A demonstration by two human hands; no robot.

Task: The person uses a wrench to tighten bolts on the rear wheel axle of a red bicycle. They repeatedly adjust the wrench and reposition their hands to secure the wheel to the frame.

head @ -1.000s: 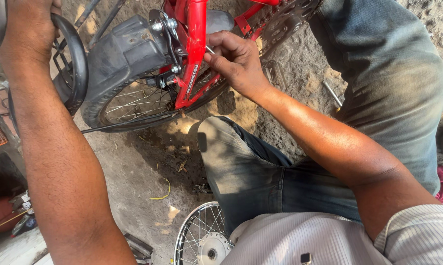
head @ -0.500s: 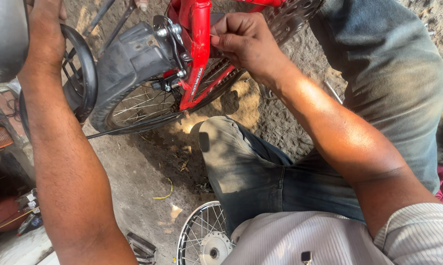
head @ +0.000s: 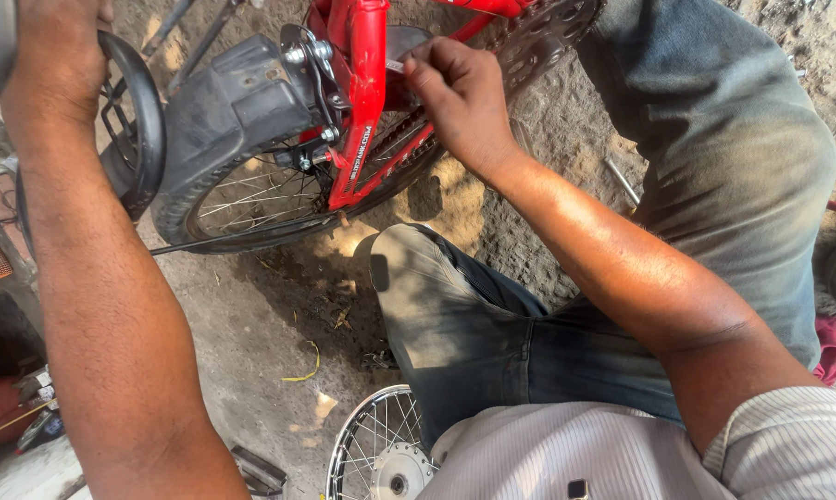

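A red bike frame (head: 362,102) stands over dirt ground (head: 251,324), seen from above by a crouching person in grey-blue jeans (head: 714,185) and a striped shirt (head: 566,454). The right hand (head: 460,97) is up against the frame's upright tube, its fingers (head: 427,65) pinched together on a small thin metal part just beside the tube; the part is too small to identify, so the grip is closed on it but what it is cannot be told. The left hand (head: 57,46) reaches to the upper left and rests on the rim of a round black part (head: 140,120), fingers curled over it; how firmly that grip is clenched cannot be told, since the fingertips are hidden.

A grey mudguard (head: 233,102) curves over the rear wheel (head: 261,204), whose tyre and spokes show below it. A brake bracket with bolts (head: 307,65) sits where the mudguard meets the frame. The chain (head: 409,148) runs from the wheel up towards the chainring (head: 548,28), which lies behind the right hand.

On the ground near the person's knee lies a second spoked wheel (head: 376,454), flat, well apart from the bike. A yellow scrap (head: 302,370) lies between them.
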